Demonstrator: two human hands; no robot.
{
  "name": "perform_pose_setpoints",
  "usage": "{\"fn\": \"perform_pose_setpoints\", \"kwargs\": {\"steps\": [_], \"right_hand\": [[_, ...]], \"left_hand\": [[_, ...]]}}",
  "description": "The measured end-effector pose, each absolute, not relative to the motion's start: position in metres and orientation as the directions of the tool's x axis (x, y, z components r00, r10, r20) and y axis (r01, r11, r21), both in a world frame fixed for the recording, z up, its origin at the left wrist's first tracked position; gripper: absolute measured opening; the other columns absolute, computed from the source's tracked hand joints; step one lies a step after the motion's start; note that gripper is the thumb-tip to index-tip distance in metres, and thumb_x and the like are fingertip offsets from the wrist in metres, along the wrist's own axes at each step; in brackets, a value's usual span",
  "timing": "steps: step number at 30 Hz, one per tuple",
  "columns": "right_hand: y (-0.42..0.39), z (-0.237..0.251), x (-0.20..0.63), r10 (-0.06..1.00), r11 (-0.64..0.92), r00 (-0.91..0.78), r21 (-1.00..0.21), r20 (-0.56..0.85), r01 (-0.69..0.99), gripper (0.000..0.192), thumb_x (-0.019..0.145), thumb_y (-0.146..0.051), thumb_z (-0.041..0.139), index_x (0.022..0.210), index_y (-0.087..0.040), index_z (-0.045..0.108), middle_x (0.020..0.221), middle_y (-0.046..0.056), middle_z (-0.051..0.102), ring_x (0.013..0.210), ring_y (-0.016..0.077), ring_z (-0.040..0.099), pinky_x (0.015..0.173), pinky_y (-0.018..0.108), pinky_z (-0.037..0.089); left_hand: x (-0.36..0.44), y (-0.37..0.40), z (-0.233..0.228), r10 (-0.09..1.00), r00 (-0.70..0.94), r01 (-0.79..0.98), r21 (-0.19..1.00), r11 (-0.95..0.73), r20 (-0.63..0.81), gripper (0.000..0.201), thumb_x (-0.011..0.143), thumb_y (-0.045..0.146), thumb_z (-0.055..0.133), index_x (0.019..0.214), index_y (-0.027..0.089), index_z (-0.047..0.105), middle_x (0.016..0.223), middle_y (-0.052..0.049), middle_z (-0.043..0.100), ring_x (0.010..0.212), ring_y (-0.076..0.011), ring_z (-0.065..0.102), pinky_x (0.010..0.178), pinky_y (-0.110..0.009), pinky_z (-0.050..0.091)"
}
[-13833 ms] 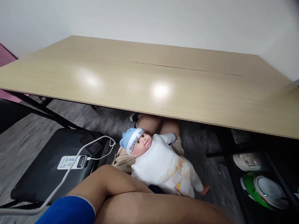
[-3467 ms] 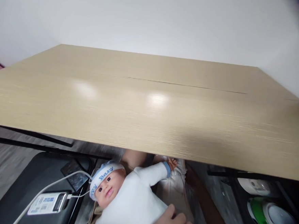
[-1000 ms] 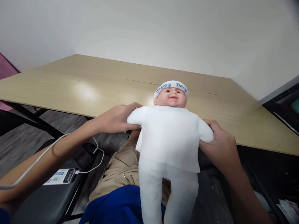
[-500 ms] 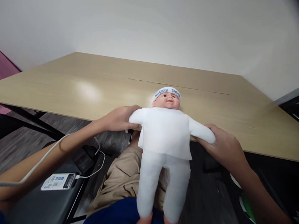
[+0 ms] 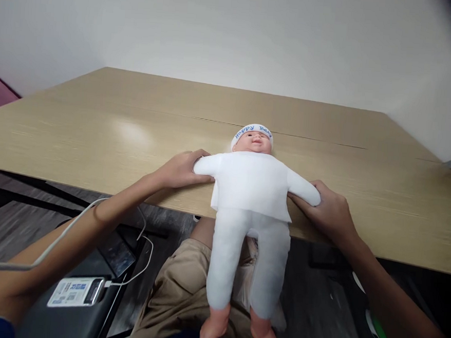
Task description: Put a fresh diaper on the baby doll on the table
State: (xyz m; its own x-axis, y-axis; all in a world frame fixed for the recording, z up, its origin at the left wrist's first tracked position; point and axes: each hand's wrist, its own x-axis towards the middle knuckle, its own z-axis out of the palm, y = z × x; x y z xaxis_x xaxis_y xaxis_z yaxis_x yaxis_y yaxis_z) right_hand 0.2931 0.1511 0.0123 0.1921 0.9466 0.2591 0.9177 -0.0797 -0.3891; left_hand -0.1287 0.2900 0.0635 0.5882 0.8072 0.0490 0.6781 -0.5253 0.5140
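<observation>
A baby doll (image 5: pixel 253 184) in a white top and white trousers lies face up, its head and upper body over the table's front edge. Its white headband (image 5: pixel 253 130) carries blue lettering, and its bare feet hang over my lap. My left hand (image 5: pixel 181 170) is wrapped round the sleeved arm at the left of the picture. On the other side, my right hand (image 5: pixel 333 210) grips the opposite sleeve near its end. Both of the doll's arms are spread outward, and its own hands are hidden.
The wooden table (image 5: pixel 97 124) stretches back to a pale wall. At my left, a white power bank (image 5: pixel 76 291) with a cable (image 5: pixel 62 237) plugged in lies on a black chair (image 5: pixel 64 322), beside a dark flat device (image 5: pixel 117 254). The cable crosses my left forearm.
The doll has moved farther over the table, held by both hands, and its feet show more fully. My view has shifted, with more of the tabletop showing.
</observation>
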Motion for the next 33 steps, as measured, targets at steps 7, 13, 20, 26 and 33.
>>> {"fn": "perform_pose_setpoints", "kwargs": {"steps": [7,13,20,26,33], "right_hand": [[0.214,0.009,0.298,0.947,-0.058,0.176,-0.396,0.268,0.916,0.054,0.092,-0.08,0.066,0.102,-0.027,0.066,0.091,0.008,0.078,0.083,0.034,0.071,0.07,0.038,0.042],[0.267,0.003,0.307,0.945,-0.02,0.146,-0.392,0.293,0.92,0.053,0.091,-0.076,0.065,0.108,-0.026,0.069,0.098,0.011,0.08,0.089,0.0368,0.072,0.072,0.039,0.041],[0.324,0.004,0.315,0.937,0.016,0.125,-0.397,0.325,0.918,0.045,0.087,-0.062,0.065,0.113,-0.025,0.069,0.099,0.011,0.08,0.086,0.0344,0.071,0.071,0.038,0.042],[0.362,0.005,0.322,0.924,-0.018,0.16,-0.378,0.347,0.925,0.046,0.083,-0.053,0.067,0.119,-0.024,0.069,0.103,0.012,0.081,0.088,0.0353,0.071,0.073,0.04,0.044],[0.404,0.002,0.337,0.867,0.051,0.145,-0.374,0.477,0.926,0.042,0.087,-0.053,0.072,0.117,-0.023,0.07,0.113,0.016,0.079,0.103,0.0377,0.069,0.086,0.047,0.051]], "left_hand": [[-0.127,0.345,0.047,0.864,0.476,0.804,0.318,-0.503,0.162,0.086,0.084,0.096,0.065,0.123,0.019,0.066,0.117,-0.016,0.076,0.109,-0.0403,0.069,0.089,-0.047,0.053],[-0.12,0.394,0.041,0.836,0.5,0.823,0.178,-0.54,0.225,0.081,0.088,0.096,0.055,0.11,0.02,0.068,0.104,-0.018,0.076,0.101,-0.0415,0.07,0.089,-0.05,0.052],[-0.115,0.444,0.036,0.815,0.494,0.822,0.143,-0.552,0.302,0.083,0.088,0.095,0.054,0.115,0.018,0.071,0.111,-0.019,0.077,0.112,-0.043,0.07,0.104,-0.053,0.05],[-0.111,0.477,0.034,0.772,0.502,0.81,0.1,-0.577,0.391,0.081,0.088,0.086,0.061,0.13,0.018,0.069,0.11,-0.017,0.077,0.112,-0.04,0.068,0.108,-0.052,0.048],[-0.105,0.518,0.028,0.793,0.369,0.826,0.22,-0.518,0.484,0.074,0.092,0.085,0.066,0.13,0.023,0.063,0.13,-0.015,0.073,0.122,-0.0371,0.063,0.11,-0.049,0.045]]}}
